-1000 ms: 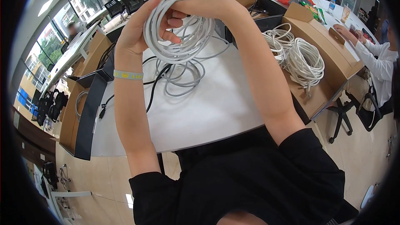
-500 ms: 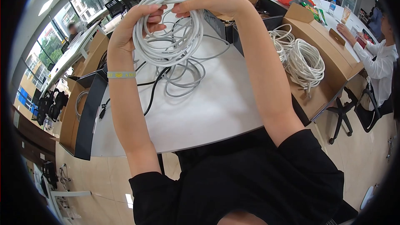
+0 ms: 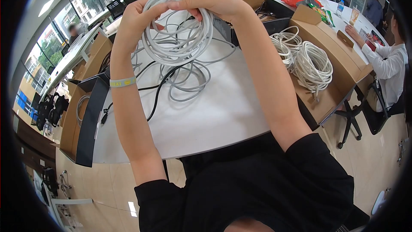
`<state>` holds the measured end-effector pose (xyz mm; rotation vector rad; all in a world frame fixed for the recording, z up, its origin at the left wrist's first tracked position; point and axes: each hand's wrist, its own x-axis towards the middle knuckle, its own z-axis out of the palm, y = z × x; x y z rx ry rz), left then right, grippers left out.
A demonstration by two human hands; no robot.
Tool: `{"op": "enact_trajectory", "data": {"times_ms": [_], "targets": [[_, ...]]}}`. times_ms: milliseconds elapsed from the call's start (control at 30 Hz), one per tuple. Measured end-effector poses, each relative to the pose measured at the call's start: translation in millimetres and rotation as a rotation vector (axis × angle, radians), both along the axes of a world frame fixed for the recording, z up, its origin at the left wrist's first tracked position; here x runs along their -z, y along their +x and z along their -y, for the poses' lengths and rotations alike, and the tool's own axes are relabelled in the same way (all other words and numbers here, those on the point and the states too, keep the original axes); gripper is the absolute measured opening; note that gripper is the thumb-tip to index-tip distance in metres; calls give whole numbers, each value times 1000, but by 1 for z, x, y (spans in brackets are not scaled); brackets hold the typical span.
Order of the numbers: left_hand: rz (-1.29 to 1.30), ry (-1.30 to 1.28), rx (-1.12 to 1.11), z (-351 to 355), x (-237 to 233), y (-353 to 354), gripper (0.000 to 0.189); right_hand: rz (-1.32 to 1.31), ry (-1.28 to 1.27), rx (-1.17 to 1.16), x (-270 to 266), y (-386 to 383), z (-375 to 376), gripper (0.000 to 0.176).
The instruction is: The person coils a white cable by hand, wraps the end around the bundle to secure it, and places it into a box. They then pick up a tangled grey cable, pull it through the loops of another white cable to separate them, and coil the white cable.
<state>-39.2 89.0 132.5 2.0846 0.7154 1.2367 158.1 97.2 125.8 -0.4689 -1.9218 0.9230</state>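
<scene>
A coil of white cable (image 3: 176, 56) hangs upright above the table, held at its top by both hands. My left hand (image 3: 139, 17) is wrapped round the coil's upper left side, its thumb pointing inward. My right hand (image 3: 206, 0) closes on the upper right of the coil, and its thumb meets the left thumb at the top. Behind and below the coil, loose grey cable (image 3: 195, 89) lies in loops on the white table (image 3: 214, 120). A black cable (image 3: 158, 96) runs beside it, with a plug (image 3: 104, 117) near the left box.
To the right, an open cardboard box (image 3: 349, 68) holds bundled white cables (image 3: 315, 66). Another open box (image 3: 77, 133) stands at the left edge with a grey cable inside. A person in a white sleeve (image 3: 382, 62) sits at the far right, near snack bags (image 3: 300, 1) and a bottle (image 3: 340, 7).
Both hands have come closer together along the top of the coil, the thumbs now touching. The coil has shifted slightly to the right in view.
</scene>
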Motion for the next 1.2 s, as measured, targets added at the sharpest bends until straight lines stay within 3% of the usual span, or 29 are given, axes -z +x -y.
{"op": "enact_trajectory", "data": {"times_ms": [267,367,433,467,533,667,733,900,1200], "targets": [[-67,186,-309,-8,3,8,38,-102,57,99,2,-7,-4,41],[-58,218,-351,-8,5,11,41,-72,113,264,4,-13,-8,43],[-23,214,-356,-15,9,10,44,-334,101,166,7,-20,-14,45],[17,214,-360,-19,10,9,47,-333,101,166,8,-22,-13,45],[-35,116,-370,-28,10,3,46,-171,228,486,10,-26,-11,46],[-47,-92,-287,-35,18,-2,46,-103,334,675,22,-38,-18,44],[-34,-21,-345,-39,23,0,50,-62,442,821,26,-41,-23,44],[-6,230,-492,-36,31,15,55,-43,387,881,32,-42,-25,46],[14,236,-563,-30,29,17,50,-2,231,775,24,-33,-25,55]]}}
